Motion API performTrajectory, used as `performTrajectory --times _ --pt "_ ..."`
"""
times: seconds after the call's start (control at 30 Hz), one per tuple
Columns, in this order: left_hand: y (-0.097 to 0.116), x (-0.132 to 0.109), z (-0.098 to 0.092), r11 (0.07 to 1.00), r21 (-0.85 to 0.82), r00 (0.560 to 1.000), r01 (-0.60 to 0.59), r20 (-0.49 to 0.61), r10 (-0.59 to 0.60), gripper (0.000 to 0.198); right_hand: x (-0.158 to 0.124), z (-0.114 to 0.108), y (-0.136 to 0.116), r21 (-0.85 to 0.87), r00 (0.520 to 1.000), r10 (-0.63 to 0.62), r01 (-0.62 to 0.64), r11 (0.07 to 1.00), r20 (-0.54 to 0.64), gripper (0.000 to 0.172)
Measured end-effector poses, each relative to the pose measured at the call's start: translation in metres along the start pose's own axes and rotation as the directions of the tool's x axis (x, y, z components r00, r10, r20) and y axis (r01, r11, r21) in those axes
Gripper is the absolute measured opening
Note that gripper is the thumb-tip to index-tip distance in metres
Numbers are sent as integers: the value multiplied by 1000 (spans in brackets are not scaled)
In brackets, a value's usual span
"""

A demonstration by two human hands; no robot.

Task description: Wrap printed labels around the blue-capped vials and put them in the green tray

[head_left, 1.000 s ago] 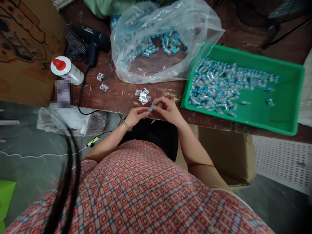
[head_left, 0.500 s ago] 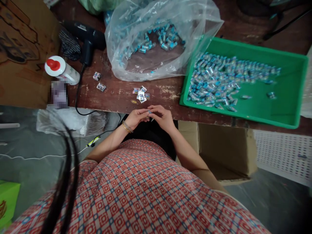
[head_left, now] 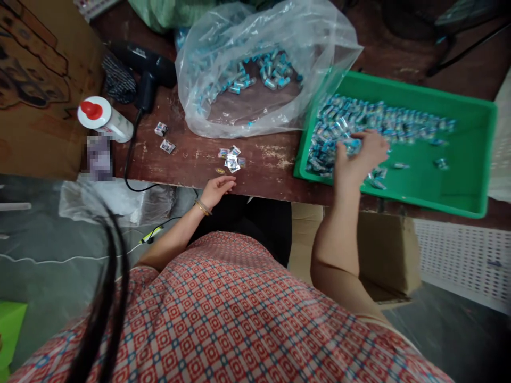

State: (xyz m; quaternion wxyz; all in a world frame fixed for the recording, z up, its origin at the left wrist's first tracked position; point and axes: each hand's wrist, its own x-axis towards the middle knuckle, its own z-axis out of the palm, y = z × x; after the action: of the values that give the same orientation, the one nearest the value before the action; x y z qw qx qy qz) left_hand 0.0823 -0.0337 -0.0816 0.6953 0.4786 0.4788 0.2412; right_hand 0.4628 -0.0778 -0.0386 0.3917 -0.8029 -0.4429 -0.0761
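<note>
My left hand [head_left: 217, 190] is at the table's front edge, its fingers loosely bent and slightly apart, with nothing visible in them. Just beyond it lies a small pile of printed labels [head_left: 232, 160], with a small gold oval piece [head_left: 220, 171] beside it. Over the green bin [head_left: 435, 191] reaches my right hand [head_left: 361, 154], thumb and fingers spread apart. Many small clear vials with blue caps [head_left: 335, 114] fill the bin's left part, right under that hand. A blue-capped vial [head_left: 351, 143] shows between thumb and fingers; I cannot tell whether they touch it.
A clear plastic bag [head_left: 255, 125] holding more blue-capped vials lies open left of the bin. Farther left are two small label stacks [head_left: 167, 146], a black heat gun [head_left: 147, 80], a white bottle with a red top [head_left: 115, 125] and a cardboard box [head_left: 40, 133].
My hands were together at the table edge, fingering a small blue-tipped piece. Now they are apart: the right has swung over the bin, and the left has shifted slightly left.
</note>
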Motion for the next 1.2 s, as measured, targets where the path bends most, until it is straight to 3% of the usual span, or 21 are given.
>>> performTrajectory --times 0.07,0.1,0.13,0.17,0.2,0.27,0.33,0.4,0.47,0.53,0.6,0.67,0.73,0.8,0.9,1.03,1.13,1.2 --pt "-4 3 2 1000 10 1000 24 1 -24 38 -21 28 -30 38 968 -186 182 982 171 19" --pt "-5 4 3 999 14 999 34 2 -35 37 -37 46 -48 147 897 -303 268 952 321 12" --pt "-5 5 5 999 18 999 42 3 -42 37 -54 66 -65 249 798 -397 314 916 454 11" --pt "-5 6 5 999 19 999 47 3 -47 37 -71 85 -79 288 730 -433 326 900 528 17" --pt "-5 7 5 998 14 999 54 5 -54 37 -85 103 -89 276 715 -425 324 905 555 18" --pt "-3 9 3 996 -25 996 84 29 -83 38 -104 127 -98 239 747 -374 288 927 549 16" --pt "1 10 -1 987 -92 990 133 64 -128 41 -111 136 -98 242 809 -324 230 942 491 18" --pt "4 13 -4 975 -161 987 156 73 -146 45 -113 129 -100 292 831 -338 222 930 442 20" --pt "6 20 -4 967 -220 992 128 36 -124 45 -116 116 -109 358 791 -435 292 887 431 19" --pt "8 30 -3 962 -259 995 91 -14 -98 43 -114 107 -121 425 716 -535 356 832 448 19" --pt "10 39 -5 961 -264 994 85 -41 -99 43 -96 111 -128 461 705 -544 336 821 455 21" --pt "10 45 -9 964 -246 993 98 -42 -112 44 -57 128 -126 440 767 -463 264 858 444 25" --pt "10 45 -15 966 -238 993 105 -34 -116 46 -1 157 -117 366 834 -348 193 911 428 28" --pt "8 41 -19 963 -252 993 99 -32 -111 49 55 191 -109 229 869 -224 132 964 441 32" --pt "8 31 -22 956 -277 993 100 -32 -113 57 113 235 -105 49 868 -114 103 993 484 42" --pt "12 21 -26 951 -290 993 104 -26 -117 62 136 267 -114 -7 854 -17 24 1000 521 38" --pt "17 20 -33 950 -304 990 75 -95 -109 56 131 272 -121 224 900 2 -111 968 437 22" --pt "19 22 -40 954 -284 984 95 -117 -133 53 114 262 -123 352 912 -27 -131 927 410 17"
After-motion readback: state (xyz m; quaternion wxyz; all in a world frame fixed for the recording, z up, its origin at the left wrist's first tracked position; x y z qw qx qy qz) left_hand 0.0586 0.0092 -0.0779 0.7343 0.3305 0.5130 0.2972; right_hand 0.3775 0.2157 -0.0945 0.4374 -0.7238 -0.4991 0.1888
